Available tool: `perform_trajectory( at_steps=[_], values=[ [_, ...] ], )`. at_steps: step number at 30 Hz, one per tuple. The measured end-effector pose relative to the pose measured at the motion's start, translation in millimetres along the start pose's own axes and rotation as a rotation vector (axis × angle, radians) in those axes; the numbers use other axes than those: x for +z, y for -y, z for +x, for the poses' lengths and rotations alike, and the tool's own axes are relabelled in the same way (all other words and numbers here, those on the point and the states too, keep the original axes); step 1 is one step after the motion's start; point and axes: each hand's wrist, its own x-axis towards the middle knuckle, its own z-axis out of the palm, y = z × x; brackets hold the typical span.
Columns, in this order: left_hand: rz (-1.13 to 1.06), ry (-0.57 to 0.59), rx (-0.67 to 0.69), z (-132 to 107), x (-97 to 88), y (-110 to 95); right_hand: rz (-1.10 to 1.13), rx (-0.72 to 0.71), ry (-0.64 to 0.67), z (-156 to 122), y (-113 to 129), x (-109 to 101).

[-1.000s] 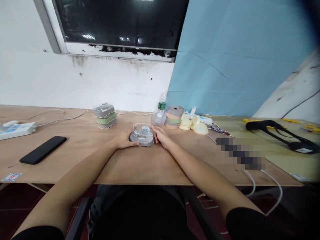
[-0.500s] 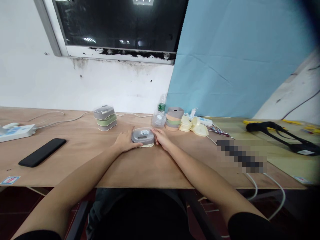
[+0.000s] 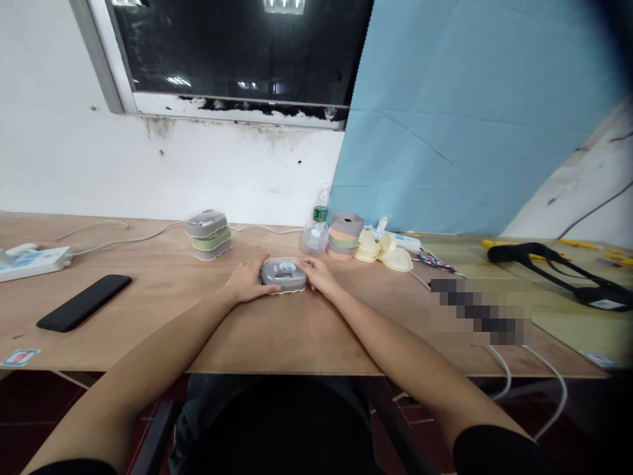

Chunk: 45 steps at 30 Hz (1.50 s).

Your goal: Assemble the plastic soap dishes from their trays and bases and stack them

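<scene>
A small grey box with a clear lid [image 3: 283,274] sits on a cream-coloured base on the wooden table [image 3: 297,330], in the middle. My left hand [image 3: 246,282] grips its left side with fingers curled against it. My right hand [image 3: 319,275] presses on its right side. Behind and to the left stands a stack of three similar boxes [image 3: 208,233], grey, green and grey.
A black phone [image 3: 84,301] and a white power strip [image 3: 30,260] lie at the left. A water bottle [image 3: 315,231], stacked coloured rings [image 3: 345,235] and cream lids [image 3: 386,249] stand behind. A black strap [image 3: 558,270] and white cables [image 3: 519,369] lie to the right.
The grey box has come down onto the cream base and now sits lower and flatter; both hands have closed in on its sides.
</scene>
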Motion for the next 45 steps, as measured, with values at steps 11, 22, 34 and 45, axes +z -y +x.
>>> perform_trajectory(
  at_steps=[11, 22, 34, 45],
  values=[
    [-0.003, 0.080, 0.027, 1.7, -10.7, 4.0, -0.240, -0.063, 0.004, -1.1, -1.2, -1.7],
    [-0.021, 0.107, 0.017, 2.6, -14.7, 11.4, -0.242, -0.126, 0.056, -2.2, -3.4, -3.1],
    [-0.190, 0.109, 0.045, 2.2, -11.7, 17.9, -0.284, -0.202, 0.013, -5.0, 0.1, -3.7],
    [-0.229, 0.140, -0.008, 3.6, -8.6, 22.4, -0.317, -0.172, 0.049, -3.8, 2.1, -3.3]
  ],
)
